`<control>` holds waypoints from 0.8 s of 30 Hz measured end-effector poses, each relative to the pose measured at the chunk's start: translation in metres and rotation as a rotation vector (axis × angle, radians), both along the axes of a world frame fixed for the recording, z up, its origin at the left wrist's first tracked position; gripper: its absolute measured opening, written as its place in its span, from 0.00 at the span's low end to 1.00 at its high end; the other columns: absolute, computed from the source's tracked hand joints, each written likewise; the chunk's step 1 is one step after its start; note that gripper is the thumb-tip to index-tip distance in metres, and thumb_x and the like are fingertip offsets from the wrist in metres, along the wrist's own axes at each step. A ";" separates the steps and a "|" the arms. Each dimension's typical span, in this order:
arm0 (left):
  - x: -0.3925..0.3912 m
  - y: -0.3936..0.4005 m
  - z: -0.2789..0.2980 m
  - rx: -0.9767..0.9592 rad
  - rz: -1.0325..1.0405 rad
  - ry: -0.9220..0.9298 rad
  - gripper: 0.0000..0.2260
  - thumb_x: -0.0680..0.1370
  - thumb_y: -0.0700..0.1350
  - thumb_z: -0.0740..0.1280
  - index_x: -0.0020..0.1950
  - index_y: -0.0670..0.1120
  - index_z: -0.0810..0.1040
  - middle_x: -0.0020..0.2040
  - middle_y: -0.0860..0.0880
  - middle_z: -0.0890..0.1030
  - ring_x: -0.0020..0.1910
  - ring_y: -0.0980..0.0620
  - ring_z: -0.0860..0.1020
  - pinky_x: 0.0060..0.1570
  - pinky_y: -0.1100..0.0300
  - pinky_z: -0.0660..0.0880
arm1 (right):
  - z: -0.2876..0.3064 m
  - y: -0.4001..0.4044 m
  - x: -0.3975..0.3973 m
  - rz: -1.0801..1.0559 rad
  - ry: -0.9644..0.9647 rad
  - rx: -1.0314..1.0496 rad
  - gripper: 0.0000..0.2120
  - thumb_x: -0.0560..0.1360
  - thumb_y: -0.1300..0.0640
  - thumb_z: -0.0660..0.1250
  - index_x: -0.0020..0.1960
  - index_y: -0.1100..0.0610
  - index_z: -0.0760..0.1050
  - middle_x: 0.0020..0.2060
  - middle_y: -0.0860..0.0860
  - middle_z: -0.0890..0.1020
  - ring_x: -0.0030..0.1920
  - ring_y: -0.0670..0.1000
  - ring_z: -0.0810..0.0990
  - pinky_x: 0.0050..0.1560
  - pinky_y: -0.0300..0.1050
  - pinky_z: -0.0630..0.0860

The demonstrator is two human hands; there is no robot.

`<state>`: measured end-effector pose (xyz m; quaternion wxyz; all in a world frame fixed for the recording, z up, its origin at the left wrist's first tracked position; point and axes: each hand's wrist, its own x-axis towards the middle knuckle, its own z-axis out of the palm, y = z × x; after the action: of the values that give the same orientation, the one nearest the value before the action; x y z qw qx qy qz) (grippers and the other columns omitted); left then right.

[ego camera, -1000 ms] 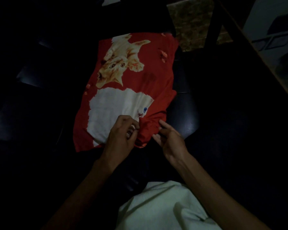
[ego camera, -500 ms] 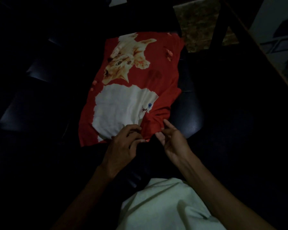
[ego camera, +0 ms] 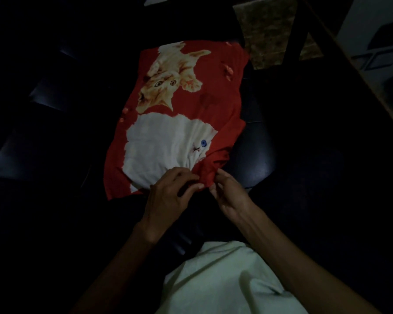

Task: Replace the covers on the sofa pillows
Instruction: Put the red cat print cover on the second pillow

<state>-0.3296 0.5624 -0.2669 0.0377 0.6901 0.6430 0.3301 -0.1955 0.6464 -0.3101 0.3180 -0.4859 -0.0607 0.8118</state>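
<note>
Left hand (ego camera: 168, 196): fingers curled, pinching the near hem of the red cat-print cover (ego camera: 186, 109). Right hand (ego camera: 228, 196): pinched the same bunched edge, likely to find its opening. Cover lay flat and unfilled on a dark sofa seat (ego camera: 256, 155). 1 pale cloth (ego camera: 225, 279) nearest the person.

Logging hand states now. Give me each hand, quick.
Left hand: fingers pinch the near edge of the red cat-print pillow cover.
Right hand: fingers pinch the same bunched edge.
</note>
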 end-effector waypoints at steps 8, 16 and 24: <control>-0.009 -0.008 -0.011 0.168 -0.077 0.174 0.09 0.74 0.31 0.65 0.42 0.41 0.83 0.43 0.47 0.83 0.43 0.46 0.81 0.41 0.52 0.75 | 0.004 -0.001 -0.001 0.022 0.003 0.007 0.20 0.80 0.73 0.56 0.68 0.61 0.74 0.44 0.56 0.83 0.36 0.48 0.82 0.32 0.38 0.81; 0.002 -0.009 -0.006 0.026 -0.002 0.094 0.08 0.79 0.46 0.70 0.44 0.43 0.82 0.43 0.50 0.81 0.44 0.50 0.80 0.42 0.51 0.75 | 0.008 0.000 0.001 0.174 -0.074 0.013 0.23 0.79 0.73 0.55 0.71 0.63 0.74 0.44 0.57 0.83 0.39 0.47 0.79 0.31 0.34 0.79; 0.006 0.002 -0.004 -0.221 0.082 0.023 0.23 0.73 0.58 0.75 0.62 0.47 0.79 0.56 0.51 0.79 0.54 0.53 0.79 0.52 0.58 0.78 | 0.017 -0.004 0.011 0.148 -0.109 0.134 0.11 0.78 0.67 0.68 0.59 0.62 0.81 0.51 0.60 0.85 0.44 0.51 0.85 0.37 0.39 0.81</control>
<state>-0.3240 0.5645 -0.2707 0.0923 0.6586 0.7036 0.2505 -0.1847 0.6422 -0.2934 0.2850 -0.5010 -0.1678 0.7997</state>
